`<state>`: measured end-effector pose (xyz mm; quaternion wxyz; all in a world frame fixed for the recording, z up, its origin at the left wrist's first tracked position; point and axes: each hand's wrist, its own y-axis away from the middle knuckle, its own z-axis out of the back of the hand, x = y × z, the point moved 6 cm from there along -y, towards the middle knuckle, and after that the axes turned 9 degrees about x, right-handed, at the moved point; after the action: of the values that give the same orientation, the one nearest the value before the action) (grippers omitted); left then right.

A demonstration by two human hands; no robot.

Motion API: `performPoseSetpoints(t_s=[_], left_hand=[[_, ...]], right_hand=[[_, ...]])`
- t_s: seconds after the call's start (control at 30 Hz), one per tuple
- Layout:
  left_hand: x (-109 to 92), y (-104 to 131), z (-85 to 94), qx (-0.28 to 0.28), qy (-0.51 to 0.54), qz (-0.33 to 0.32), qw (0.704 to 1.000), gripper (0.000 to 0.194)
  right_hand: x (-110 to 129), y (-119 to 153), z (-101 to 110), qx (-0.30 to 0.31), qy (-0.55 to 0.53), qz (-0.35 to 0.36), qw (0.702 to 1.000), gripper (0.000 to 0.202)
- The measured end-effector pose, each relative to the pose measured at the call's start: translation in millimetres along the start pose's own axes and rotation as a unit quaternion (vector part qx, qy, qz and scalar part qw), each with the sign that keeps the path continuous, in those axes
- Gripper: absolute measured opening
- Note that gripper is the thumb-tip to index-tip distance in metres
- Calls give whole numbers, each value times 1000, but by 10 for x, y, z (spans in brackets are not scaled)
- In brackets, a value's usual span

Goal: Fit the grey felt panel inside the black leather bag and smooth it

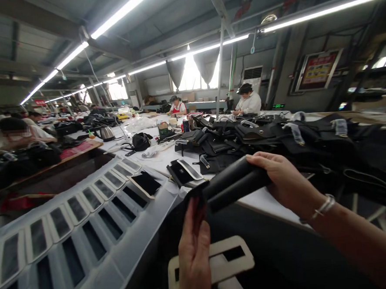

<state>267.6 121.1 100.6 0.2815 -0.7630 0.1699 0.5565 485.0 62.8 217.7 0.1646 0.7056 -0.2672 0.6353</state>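
Note:
My right hand (281, 176), with a bracelet at the wrist, pinches the right end of a black folded leather-like piece (236, 181). The piece slants down to the left, its two rounded folds side by side. Near its left end, my left hand (195, 257) is raised at the bottom centre, its fingers pressed against a dark flap that partly hides them. Behind and beside my left hand is a cream rectangular frame (231, 264) with rounded corners and a slot. What carries this frame is hidden.
To the left, a pale surface (122, 271) bears rows of cream-edged frames and dark strips. Black bag pieces (245, 137) are heaped at the right. A black piece (181, 173) lies ahead. People work behind the tables, one in white (249, 102).

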Motion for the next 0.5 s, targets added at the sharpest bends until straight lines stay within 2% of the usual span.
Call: performPoseSetpoints(t_s=[0.07, 0.13, 0.23, 0.33, 0.43, 0.5], left_hand=[[64, 184, 139, -89, 47, 43, 994, 52], [145, 327, 214, -140, 88, 84, 983, 49], [198, 448, 192, -144, 127, 83, 978, 49], [223, 583, 184, -163, 165, 55, 971, 53], [252, 780, 281, -202, 187, 56, 960, 52], [245, 916, 362, -205, 173, 76, 960, 50]], right_hand=[[-30, 281, -47, 23, 23, -17, 999, 33], [-43, 509, -119, 45, 56, -16, 997, 34], [18, 803, -274, 75, 160, 56, 983, 36], [71, 1080, -415, 91, 276, 147, 946, 36], [26, 1278, -457, 110, 331, 171, 921, 33], [21, 1370, -449, 123, 349, 194, 908, 28]])
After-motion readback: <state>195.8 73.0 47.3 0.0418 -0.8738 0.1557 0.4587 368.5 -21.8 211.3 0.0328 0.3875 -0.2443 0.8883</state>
